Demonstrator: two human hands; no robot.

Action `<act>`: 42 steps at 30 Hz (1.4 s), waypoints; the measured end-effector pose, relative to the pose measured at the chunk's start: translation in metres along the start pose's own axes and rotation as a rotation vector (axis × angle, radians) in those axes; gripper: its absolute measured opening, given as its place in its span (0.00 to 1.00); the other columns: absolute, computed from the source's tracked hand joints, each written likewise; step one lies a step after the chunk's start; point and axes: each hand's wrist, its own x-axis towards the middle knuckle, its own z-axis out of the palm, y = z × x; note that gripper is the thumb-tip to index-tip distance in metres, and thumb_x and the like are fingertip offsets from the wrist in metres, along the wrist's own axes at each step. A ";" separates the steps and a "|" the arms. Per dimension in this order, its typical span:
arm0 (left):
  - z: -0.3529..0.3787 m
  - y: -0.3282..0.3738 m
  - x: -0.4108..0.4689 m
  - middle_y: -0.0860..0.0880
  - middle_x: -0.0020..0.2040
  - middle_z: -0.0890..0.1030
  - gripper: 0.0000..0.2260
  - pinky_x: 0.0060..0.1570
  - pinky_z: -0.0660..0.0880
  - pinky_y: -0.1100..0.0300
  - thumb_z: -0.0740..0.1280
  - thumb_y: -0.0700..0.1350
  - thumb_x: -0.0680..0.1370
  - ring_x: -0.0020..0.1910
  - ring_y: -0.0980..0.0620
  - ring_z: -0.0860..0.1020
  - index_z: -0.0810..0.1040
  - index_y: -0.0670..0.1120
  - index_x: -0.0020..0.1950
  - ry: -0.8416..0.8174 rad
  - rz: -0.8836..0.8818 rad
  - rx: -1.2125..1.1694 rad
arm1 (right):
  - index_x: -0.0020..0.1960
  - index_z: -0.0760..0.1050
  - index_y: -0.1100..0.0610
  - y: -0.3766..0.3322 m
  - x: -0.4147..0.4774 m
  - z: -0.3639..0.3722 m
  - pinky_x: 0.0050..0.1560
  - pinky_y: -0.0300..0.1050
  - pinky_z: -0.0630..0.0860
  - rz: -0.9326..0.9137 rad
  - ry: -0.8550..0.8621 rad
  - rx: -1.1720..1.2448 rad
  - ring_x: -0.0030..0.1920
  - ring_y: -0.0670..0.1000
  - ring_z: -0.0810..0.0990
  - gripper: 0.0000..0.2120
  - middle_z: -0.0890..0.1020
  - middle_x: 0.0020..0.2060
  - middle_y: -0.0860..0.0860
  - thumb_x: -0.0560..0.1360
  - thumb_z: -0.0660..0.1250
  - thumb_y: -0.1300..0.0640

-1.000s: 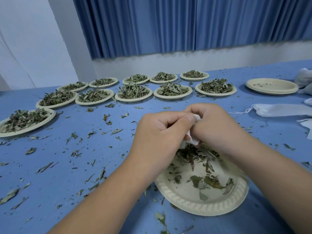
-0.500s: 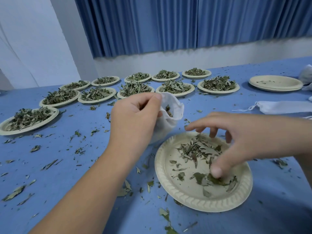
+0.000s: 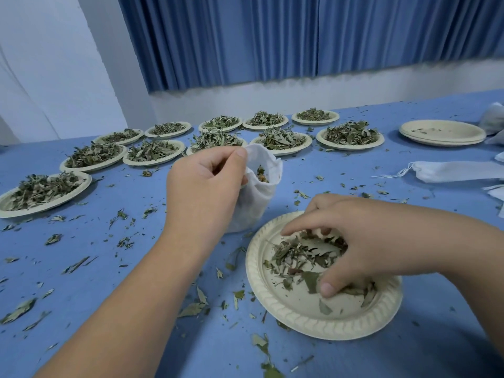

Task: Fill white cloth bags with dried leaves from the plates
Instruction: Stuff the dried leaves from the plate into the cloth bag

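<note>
A: Okay, quick: what is the left hand (image 3: 203, 192) doing?
B: Pinching the rim of the white cloth bag (image 3: 259, 205) between thumb and curled fingers, holding the mouth open. Some leaf bits are showing inside the mouth.
A: Where is the bag sitting?
B: It's hanging upright from that pinch, just left of and behind the near plate (image 3: 300, 321). Its bottom is reaching down to the table (image 3: 95, 282); can't tell if it's touching.
A: Right hand (image 3: 362, 241)?
B: It's clawing palm-down into the near plate, with fingers curling over the dried leaves (image 3: 297, 255) and the thumb tip pressing at the pile's near side. So it's closing round the pile.
A: Are the leaves covering the whole plate?
B: No, they're lying on the far and right part. The near left part is showing bare.
A: Anything else?
B: Full plates (image 3: 350, 146) of leaves are sitting in two rows across the far side of the table, with one more at far left. A stack of empty plates (image 3: 441, 143) is sitting far right, and flat bags (image 3: 458, 171) with drawstrings are lying in front of it. Leaf scraps (image 3: 191, 309) are lying all over the blue table. A blue curtain (image 3: 272, 36) is hanging behind.
</note>
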 end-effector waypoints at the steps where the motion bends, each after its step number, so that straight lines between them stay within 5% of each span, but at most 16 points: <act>1: -0.001 -0.001 0.000 0.37 0.33 0.75 0.13 0.26 0.65 0.67 0.67 0.43 0.78 0.24 0.59 0.65 0.79 0.35 0.39 0.003 0.002 0.006 | 0.59 0.59 0.21 0.001 -0.001 -0.003 0.53 0.41 0.71 0.007 -0.003 0.018 0.55 0.34 0.68 0.37 0.64 0.55 0.30 0.57 0.77 0.36; 4: -0.001 -0.002 0.001 0.39 0.33 0.77 0.12 0.28 0.66 0.65 0.67 0.44 0.78 0.26 0.59 0.66 0.80 0.37 0.39 0.000 0.009 0.043 | 0.64 0.55 0.22 0.002 -0.003 -0.004 0.59 0.42 0.70 0.008 -0.061 -0.003 0.59 0.34 0.66 0.41 0.61 0.59 0.27 0.60 0.76 0.36; 9: 0.000 -0.002 0.001 0.47 0.33 0.80 0.11 0.35 0.73 0.61 0.67 0.44 0.78 0.32 0.52 0.76 0.82 0.49 0.36 0.009 0.037 0.094 | 0.69 0.56 0.28 -0.008 0.003 0.008 0.68 0.46 0.63 -0.091 -0.111 -0.038 0.66 0.37 0.60 0.33 0.60 0.63 0.29 0.72 0.70 0.44; 13: -0.001 -0.001 0.001 0.54 0.33 0.81 0.12 0.34 0.73 0.66 0.67 0.45 0.79 0.32 0.58 0.76 0.81 0.56 0.37 0.007 0.062 0.119 | 0.70 0.61 0.32 -0.012 0.007 0.015 0.67 0.46 0.65 -0.128 -0.070 -0.050 0.64 0.39 0.63 0.28 0.63 0.61 0.32 0.75 0.68 0.47; 22: -0.001 -0.002 0.001 0.53 0.34 0.81 0.12 0.36 0.74 0.60 0.66 0.45 0.79 0.34 0.53 0.78 0.81 0.58 0.38 0.017 0.157 0.207 | 0.63 0.74 0.39 -0.021 0.012 0.020 0.58 0.43 0.70 -0.168 0.071 -0.063 0.56 0.41 0.70 0.17 0.71 0.51 0.36 0.75 0.68 0.48; 27: -0.001 -0.006 0.001 0.60 0.30 0.73 0.09 0.36 0.67 0.66 0.65 0.42 0.79 0.32 0.57 0.71 0.84 0.43 0.43 0.041 0.359 0.376 | 0.60 0.77 0.42 -0.021 0.012 0.020 0.53 0.45 0.73 -0.178 0.120 -0.093 0.52 0.42 0.73 0.14 0.76 0.50 0.40 0.75 0.68 0.47; 32: -0.003 -0.007 0.003 0.62 0.32 0.68 0.08 0.36 0.64 0.72 0.66 0.40 0.79 0.32 0.57 0.67 0.84 0.41 0.44 0.057 0.485 0.481 | 0.57 0.79 0.43 -0.018 0.011 0.017 0.52 0.42 0.73 -0.178 0.159 -0.030 0.49 0.39 0.73 0.11 0.78 0.48 0.39 0.75 0.67 0.47; 40: -0.007 -0.010 0.005 0.54 0.33 0.71 0.07 0.36 0.63 0.69 0.66 0.38 0.79 0.32 0.57 0.67 0.84 0.39 0.45 0.075 0.553 0.561 | 0.46 0.81 0.38 -0.008 0.001 -0.006 0.49 0.43 0.75 -0.123 0.338 0.277 0.44 0.40 0.78 0.06 0.80 0.42 0.38 0.70 0.72 0.49; 42: -0.005 -0.010 0.004 0.53 0.32 0.74 0.08 0.35 0.67 0.67 0.66 0.39 0.78 0.33 0.56 0.69 0.83 0.39 0.43 0.024 0.527 0.525 | 0.43 0.81 0.37 -0.007 -0.002 -0.012 0.48 0.34 0.74 -0.137 0.407 0.356 0.44 0.38 0.79 0.06 0.81 0.42 0.36 0.69 0.72 0.49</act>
